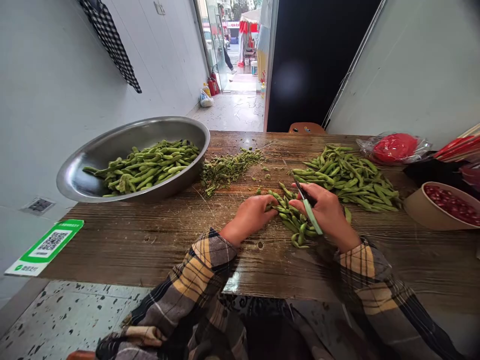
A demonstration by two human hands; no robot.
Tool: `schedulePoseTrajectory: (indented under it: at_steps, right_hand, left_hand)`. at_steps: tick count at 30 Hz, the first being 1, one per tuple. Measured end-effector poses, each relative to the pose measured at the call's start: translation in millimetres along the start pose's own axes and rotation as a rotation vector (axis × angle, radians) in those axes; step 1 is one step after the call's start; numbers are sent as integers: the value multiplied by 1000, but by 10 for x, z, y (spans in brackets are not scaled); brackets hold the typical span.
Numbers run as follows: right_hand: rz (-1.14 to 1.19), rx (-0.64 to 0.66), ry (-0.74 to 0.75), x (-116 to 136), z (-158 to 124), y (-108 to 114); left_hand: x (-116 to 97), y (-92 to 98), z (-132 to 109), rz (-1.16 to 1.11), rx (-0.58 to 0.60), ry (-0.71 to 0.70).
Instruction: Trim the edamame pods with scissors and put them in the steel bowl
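Observation:
My left hand [253, 216] is closed, its fingertips pinching a green soybean pod [270, 205] at the edge of a small pile of pods [296, 220]. My right hand [324, 207] is closed round what looks like a pair of scissors [310, 212], seen nearly edge-on, with dark blades and a pale green handle. The blades point away from me, over the far side of the small pile. A larger heap of pods [348, 175] lies beyond my right hand. Left of my hands is a mound of cut-off pod trimmings [228, 170].
A wide steel basin [71, 172] with pods stands at the left on the wooden table [168, 250]. On the right are a paper bowl [423, 207] of dark red pieces and a red bundle in clear plastic [395, 146]. A green QR-code card [48, 245] lies at the left corner.

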State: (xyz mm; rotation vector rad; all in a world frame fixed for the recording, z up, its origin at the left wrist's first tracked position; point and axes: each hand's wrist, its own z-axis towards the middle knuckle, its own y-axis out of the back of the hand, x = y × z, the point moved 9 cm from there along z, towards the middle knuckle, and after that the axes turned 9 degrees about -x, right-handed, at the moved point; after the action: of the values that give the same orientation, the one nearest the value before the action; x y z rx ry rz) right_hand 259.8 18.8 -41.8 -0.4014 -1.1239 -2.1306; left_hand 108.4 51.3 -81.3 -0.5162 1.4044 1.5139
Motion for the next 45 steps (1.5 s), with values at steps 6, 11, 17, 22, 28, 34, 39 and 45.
schedulePoseTrajectory:
  at_steps: [6,11,17,22,28,34,39,45]
  right_hand:
    - [-1,16,23,5,-15,-44]
    - [11,46,10,-55,-30,-80]
    - [22,125,16,-68,-56,-152]
    - [39,170,29,-37,-71,-199]
    - [81,186,51,-10,-76,-212]
    - [62,162,71,-5,-81,-196]
    - [29,178,69,18,-95,-222]
    - [-13,6,-14,-89,-13,-36]
  left_hand:
    - [37,9,3,170,-1,-50]
    - [70,176,60,-189,-84,57]
    - [189,221,12,-571,-102,296]
    - [150,194,-5,-585,-82,301]
    - [97,216,13,-439,-82,195]
    - [27,216,15,-381,-57,159]
    - [22,231,43,-297,-67,124]
    - [73,156,93,9,-98,-19]
